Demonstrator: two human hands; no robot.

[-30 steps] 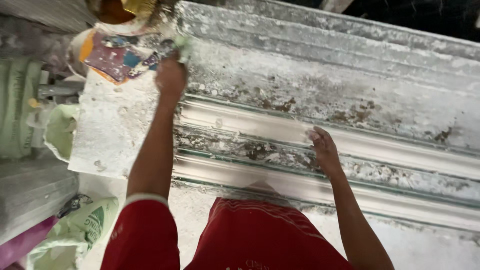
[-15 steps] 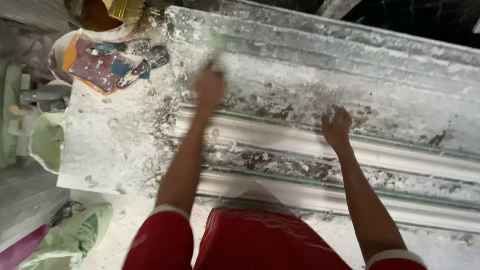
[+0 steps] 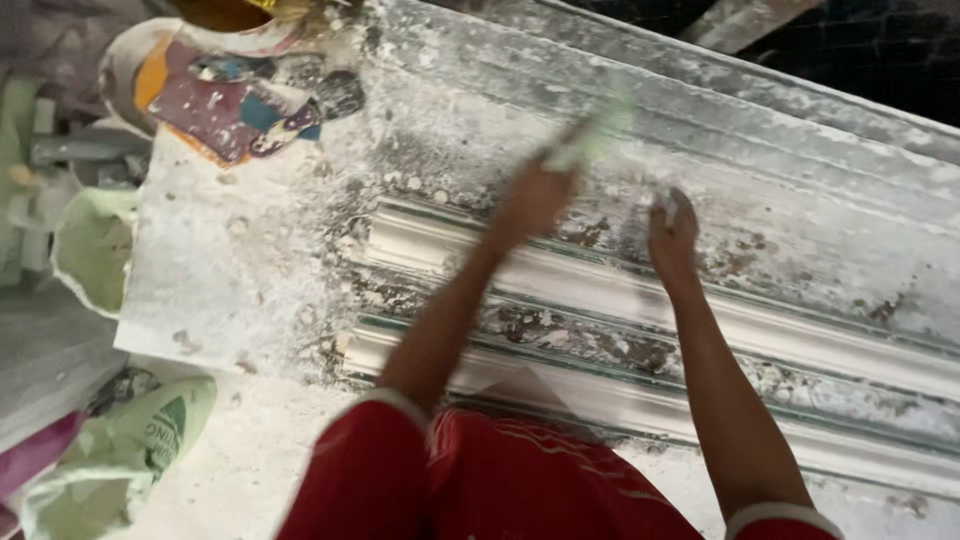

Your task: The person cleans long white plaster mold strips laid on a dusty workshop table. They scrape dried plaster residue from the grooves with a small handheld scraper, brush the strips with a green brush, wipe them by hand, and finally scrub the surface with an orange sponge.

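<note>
My left hand [image 3: 535, 200] is closed around a pale green brush [image 3: 590, 140], blurred by motion, whose tip lies over the wide plaster-caked slab [image 3: 760, 170] at the back. My right hand [image 3: 672, 232] rests fingers-down on that same slab, just right of the brush, above the ribbed white moulding [image 3: 600, 290] that runs left to right along the bench. Both forearms reach out from red sleeves at the bottom of the view.
A paint-smeared bucket [image 3: 220, 95] stands at the back left corner. Pale green sacks [image 3: 115, 455] lie on the floor at the lower left, and another green bag [image 3: 90, 245] hangs off the bench's left edge. White plaster dust covers the bench [image 3: 230, 280].
My left hand with the brush has swept from the back left corner rightward across the slab. My right hand has slid up and to the right, off the moulding onto the slab.
</note>
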